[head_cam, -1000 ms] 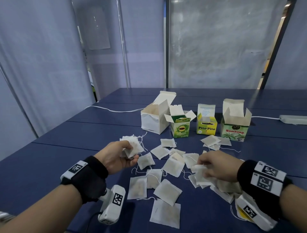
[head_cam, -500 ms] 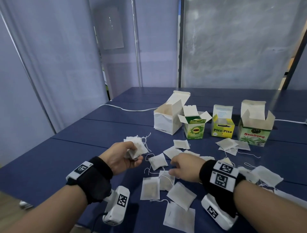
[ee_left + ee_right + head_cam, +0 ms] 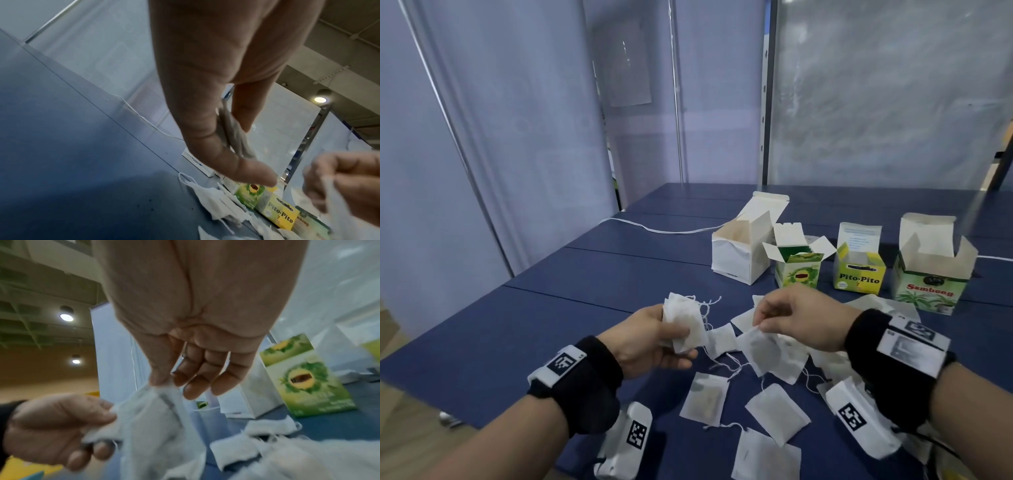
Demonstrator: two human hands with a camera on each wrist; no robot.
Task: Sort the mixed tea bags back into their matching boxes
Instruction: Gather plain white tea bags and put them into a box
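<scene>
Left hand (image 3: 650, 339): grip curled round a bunch of tea bags (image 3: 685, 320), held above the blue surface (image 3: 571, 281). Right hand (image 3: 796, 317): thumb and forefinger pinch one tea bag (image 3: 770, 353) by its top edge. Loose bags (image 3: 707, 399) lie below; four open boxes (image 3: 859, 270) stand behind.

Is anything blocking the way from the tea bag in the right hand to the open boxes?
Nothing visible does. The right hand pinches a tea bag above the table; the boxes stand beyond, flaps open.
</scene>
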